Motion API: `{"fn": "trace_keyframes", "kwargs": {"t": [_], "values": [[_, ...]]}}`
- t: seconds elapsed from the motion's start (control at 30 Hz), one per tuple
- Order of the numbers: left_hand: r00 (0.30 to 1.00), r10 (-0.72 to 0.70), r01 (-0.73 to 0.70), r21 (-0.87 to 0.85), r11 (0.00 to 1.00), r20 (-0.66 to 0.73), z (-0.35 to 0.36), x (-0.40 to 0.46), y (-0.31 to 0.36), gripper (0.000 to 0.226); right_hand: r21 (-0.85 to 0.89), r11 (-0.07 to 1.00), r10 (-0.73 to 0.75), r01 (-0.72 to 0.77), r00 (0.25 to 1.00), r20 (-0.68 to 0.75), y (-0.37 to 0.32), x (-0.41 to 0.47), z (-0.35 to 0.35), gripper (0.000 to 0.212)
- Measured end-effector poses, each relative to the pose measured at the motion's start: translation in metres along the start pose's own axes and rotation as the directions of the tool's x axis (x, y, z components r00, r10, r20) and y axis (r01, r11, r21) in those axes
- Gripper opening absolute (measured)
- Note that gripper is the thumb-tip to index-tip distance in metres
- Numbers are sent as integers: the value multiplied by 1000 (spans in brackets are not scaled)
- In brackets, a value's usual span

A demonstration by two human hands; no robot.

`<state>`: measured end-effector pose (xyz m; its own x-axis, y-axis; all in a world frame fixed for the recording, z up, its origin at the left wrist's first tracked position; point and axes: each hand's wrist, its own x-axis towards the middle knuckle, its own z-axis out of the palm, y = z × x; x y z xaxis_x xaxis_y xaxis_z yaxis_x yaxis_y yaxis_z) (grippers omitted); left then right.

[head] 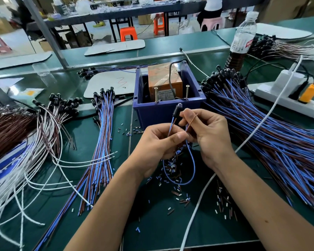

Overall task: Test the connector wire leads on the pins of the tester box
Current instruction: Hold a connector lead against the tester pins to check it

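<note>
A blue tester box [149, 109] stands at the table's middle, with an orange unit [163, 78] inside and two upright screw pins [155, 95] [187, 92] at its near rim. Just in front of the box I hold one connector [176, 110], a black head with a blue and a brown lead. My left hand [158, 142] pinches the blue lead below the head. My right hand [208, 134] pinches the brown lead [191, 122], its end pointing up. The blue wire loops down between my wrists. The leads are short of the pins.
A large heap of blue and brown connector wires [272, 134] fills the right side. A smaller bundle [100, 142] lies left of the box, white and brown wires [25, 142] farther left. Cut insulation bits [176, 180] litter the mat. A power strip [286, 95], white cable [225, 167] and bottle [241, 38] stand right.
</note>
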<state>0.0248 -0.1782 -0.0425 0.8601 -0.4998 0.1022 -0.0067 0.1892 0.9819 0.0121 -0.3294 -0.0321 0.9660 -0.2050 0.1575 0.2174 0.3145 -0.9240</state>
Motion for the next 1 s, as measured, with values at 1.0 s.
{"fn": "trace_keyframes", "kwargs": {"t": [1.0], "values": [[551,555,-337,443,831,-623,-4,2,3,32,-702,567,-651,431,757,-61,7,10,-4,21]]}}
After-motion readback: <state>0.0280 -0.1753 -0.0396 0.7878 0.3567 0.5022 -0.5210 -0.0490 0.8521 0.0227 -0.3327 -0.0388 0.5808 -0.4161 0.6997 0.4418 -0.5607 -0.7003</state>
